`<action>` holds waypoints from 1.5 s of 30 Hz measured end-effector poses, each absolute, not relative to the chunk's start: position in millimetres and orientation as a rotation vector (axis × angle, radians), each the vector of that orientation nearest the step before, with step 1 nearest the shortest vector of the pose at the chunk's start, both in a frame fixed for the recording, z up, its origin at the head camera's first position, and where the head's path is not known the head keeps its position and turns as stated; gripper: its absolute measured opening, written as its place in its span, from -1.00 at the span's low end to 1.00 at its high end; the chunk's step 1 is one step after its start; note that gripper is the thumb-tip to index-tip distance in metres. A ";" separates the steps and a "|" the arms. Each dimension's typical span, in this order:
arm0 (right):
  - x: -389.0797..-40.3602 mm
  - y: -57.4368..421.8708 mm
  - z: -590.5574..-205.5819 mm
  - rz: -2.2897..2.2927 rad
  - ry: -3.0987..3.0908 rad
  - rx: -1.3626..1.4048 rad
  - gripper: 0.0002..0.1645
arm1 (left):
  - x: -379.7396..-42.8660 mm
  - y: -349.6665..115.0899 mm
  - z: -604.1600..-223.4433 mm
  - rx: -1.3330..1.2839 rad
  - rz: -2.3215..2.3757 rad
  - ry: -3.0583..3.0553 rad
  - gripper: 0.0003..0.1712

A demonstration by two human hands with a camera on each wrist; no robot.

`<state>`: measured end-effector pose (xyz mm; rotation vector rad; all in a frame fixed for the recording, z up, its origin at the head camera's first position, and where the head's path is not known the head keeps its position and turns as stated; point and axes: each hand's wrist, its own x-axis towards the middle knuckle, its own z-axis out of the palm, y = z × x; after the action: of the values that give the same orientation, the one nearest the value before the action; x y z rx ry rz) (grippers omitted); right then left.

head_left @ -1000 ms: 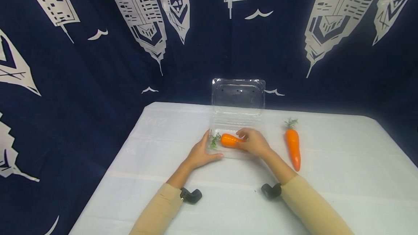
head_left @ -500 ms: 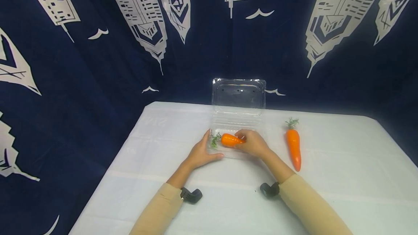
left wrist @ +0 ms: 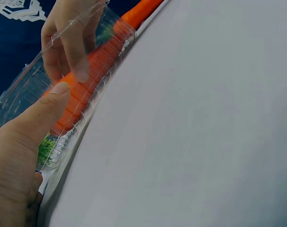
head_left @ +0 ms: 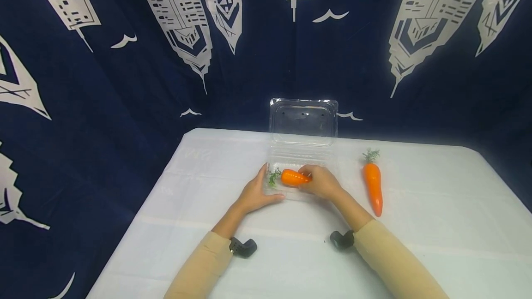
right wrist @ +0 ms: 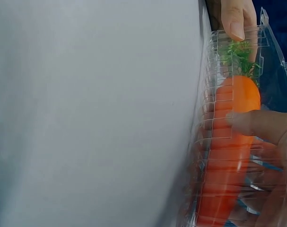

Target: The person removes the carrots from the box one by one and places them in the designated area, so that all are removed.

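A clear plastic clamshell container (head_left: 299, 195) stands with its lid raised at the back. Inside lies an orange carrot (head_left: 293, 177), its green leafy top at the left end. My right hand (head_left: 322, 182) reaches into the container and holds the carrot near its narrow end, thumb in front and fingers behind. The carrot's tip is hidden by that hand in the head view. At the container's left front corner, my left hand (head_left: 253, 195) rests with fingers along the side and thumb (left wrist: 51, 106) stretched along the front rim. A second carrot (head_left: 373, 188) lies right of the container.
White cloth covers the table (head_left: 436, 206). Behind it hangs a dark blue curtain (head_left: 257, 77) with white building prints, close to the raised lid (head_left: 303, 121). A dark wrist device (head_left: 244, 247) sits on each forearm.
The right hand's raised fingers have come down onto the carrot, and the hand has shifted slightly left. The left hand, container and second carrot look unmoved.
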<state>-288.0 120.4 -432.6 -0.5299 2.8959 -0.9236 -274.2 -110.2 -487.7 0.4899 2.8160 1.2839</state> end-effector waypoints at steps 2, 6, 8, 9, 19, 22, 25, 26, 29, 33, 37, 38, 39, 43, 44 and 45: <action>-288.3 119.8 -432.1 -0.910 2.898 -0.529 -0.52 | -275.1 -110.8 -487.9 0.491 1.283 2.818 0.33; -288.8 119.6 -432.1 -0.888 2.907 -0.550 -0.52 | -276.2 -111.3 -489.0 0.493 1.283 2.819 0.33; -289.0 119.8 -432.1 -0.885 2.916 -0.555 -0.51 | -276.4 -111.4 -489.6 0.495 1.283 2.820 0.33; -289.1 120.1 -432.3 -0.889 2.921 -0.560 -0.51 | -276.3 -111.5 -489.8 0.494 1.284 2.819 0.33; -287.7 124.6 -430.0 -1.118 2.913 -0.560 -0.54 | -274.4 -111.1 -489.2 0.498 1.302 2.819 0.34; -286.4 126.7 -426.6 -1.205 2.907 -0.526 -0.54 | -274.3 -110.5 -489.3 0.503 1.301 2.825 0.35; -285.3 128.7 -422.3 -1.290 2.908 -0.477 -0.52 | -274.4 -110.2 -489.9 0.497 1.293 2.830 0.36; -285.0 129.4 -420.7 -1.318 2.907 -0.464 -0.52 | -274.4 -110.2 -490.1 0.497 1.290 2.831 0.36; -283.4 131.4 -414.9 -1.401 2.899 -0.427 -0.49 | -274.4 -110.1 -490.3 0.496 1.283 2.836 0.34; -280.3 134.6 -407.7 -1.466 2.890 -0.363 -0.46 | -273.6 -109.9 -489.6 0.495 1.290 2.832 0.34; -275.8 139.0 -402.8 -1.498 2.887 -0.278 -0.44 | -272.9 -109.4 -488.5 0.494 1.301 2.823 0.33; -274.4 140.5 -401.8 -1.505 2.887 -0.260 -0.43 | -272.7 -109.2 -488.1 0.494 1.305 2.821 0.33; -273.2 142.2 -401.2 -1.514 2.885 -0.244 -0.43 | -272.6 -109.0 -487.7 0.494 1.306 2.820 0.33; -268.0 150.6 -399.1 -1.534 2.892 -0.183 -0.40 | -272.3 -108.8 -487.3 0.499 1.308 2.821 0.33; -267.0 153.0 -398.9 -1.543 2.894 -0.165 -0.39 | -272.3 -108.8 -487.5 0.504 1.309 2.821 0.33; -266.2 155.6 -398.8 -1.552 2.895 -0.152 -0.38 | -272.2 -108.9 -487.7 0.508 1.311 2.821 0.33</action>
<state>-266.2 155.6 -398.8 -0.1518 2.8953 -1.5518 -272.2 -108.9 -487.7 0.5077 2.8209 1.3105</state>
